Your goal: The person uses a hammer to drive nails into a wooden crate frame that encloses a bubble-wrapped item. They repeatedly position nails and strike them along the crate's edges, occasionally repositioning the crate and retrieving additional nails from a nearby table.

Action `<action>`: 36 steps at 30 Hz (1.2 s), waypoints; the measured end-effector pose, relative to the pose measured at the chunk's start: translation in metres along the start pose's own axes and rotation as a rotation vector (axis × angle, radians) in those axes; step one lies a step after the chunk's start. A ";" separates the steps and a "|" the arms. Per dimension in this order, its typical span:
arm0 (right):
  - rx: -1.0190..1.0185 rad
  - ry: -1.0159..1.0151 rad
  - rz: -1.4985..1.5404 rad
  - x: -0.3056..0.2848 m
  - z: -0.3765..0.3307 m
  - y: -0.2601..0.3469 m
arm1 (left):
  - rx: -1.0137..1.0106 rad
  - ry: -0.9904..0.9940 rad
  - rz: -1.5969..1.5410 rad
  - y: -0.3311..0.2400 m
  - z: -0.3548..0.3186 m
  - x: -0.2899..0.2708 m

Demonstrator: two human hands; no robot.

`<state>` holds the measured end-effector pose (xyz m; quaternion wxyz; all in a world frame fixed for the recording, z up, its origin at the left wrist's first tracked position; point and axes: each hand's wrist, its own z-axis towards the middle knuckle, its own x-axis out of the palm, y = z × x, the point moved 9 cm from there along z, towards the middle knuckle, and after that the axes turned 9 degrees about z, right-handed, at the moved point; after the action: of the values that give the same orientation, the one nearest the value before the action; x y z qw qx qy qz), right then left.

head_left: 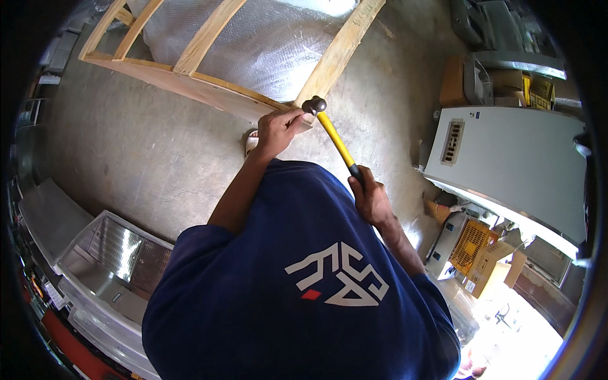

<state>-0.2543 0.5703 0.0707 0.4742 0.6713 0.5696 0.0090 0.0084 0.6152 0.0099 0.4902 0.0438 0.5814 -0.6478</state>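
Right hand (pixel 372 197) gripping a yellow-handled ball-peen hammer (pixel 337 140) at centre, left hand (pixel 277 134) by wooden crate (pixel 212 37), upper left, left grip unclear.

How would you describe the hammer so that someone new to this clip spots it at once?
Start at the wooden crate across the top, and find its corner nearest the person. From there, look down and right to the right hand. The hammer slants between them, its slim yellow shaft and rounded dark metal head standing out against the pale wood.
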 end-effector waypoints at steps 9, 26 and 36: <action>-0.108 -0.006 -0.018 -0.003 0.011 -0.002 | 0.082 -0.165 -0.049 -0.010 0.002 -0.013; -0.208 -0.089 -0.018 -0.010 0.013 -0.001 | -0.114 -0.087 -0.056 0.007 -0.008 -0.002; -0.320 -0.128 0.012 -0.029 0.009 0.020 | -0.035 0.192 -0.099 0.012 -0.007 0.002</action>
<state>-0.2443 0.5445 0.0944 0.6102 0.5898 0.5255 0.0598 0.0125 0.6214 -0.0023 0.4003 0.0683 0.6385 -0.6538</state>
